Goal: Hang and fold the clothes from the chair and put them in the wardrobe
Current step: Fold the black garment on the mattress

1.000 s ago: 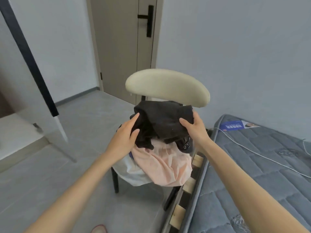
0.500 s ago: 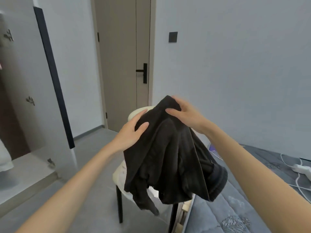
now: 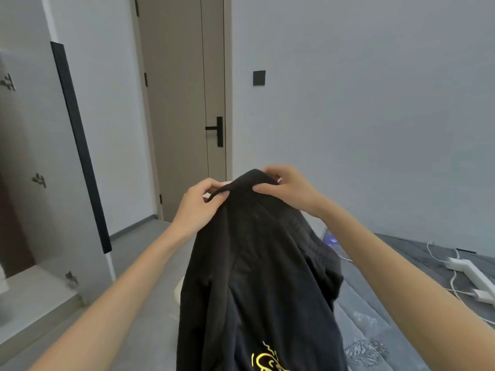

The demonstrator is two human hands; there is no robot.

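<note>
A black garment [image 3: 257, 277] with a yellow print near its lower edge hangs in front of me, held up by its top. My left hand [image 3: 199, 207] pinches the top edge on the left side. My right hand [image 3: 288, 190] grips the same edge on the right, fingers curled over the fabric. The garment hides most of the chair; only a cream bit of the chair [image 3: 179, 290] shows at its lower left. The wardrobe's open door [image 3: 61, 162] with a long black handle stands at the left.
A beige room door [image 3: 184, 103] with a black lever is straight ahead. A grey mattress [image 3: 396, 317] lies at the right with a white power strip [image 3: 466, 269] and cables on it. Grey floor [image 3: 139, 277] spreads at the lower left.
Both hands lifted the black garment off the chair and raised it higher. They shifted their hold to its top edge, and the cloth now hangs long. The view tilted up.
</note>
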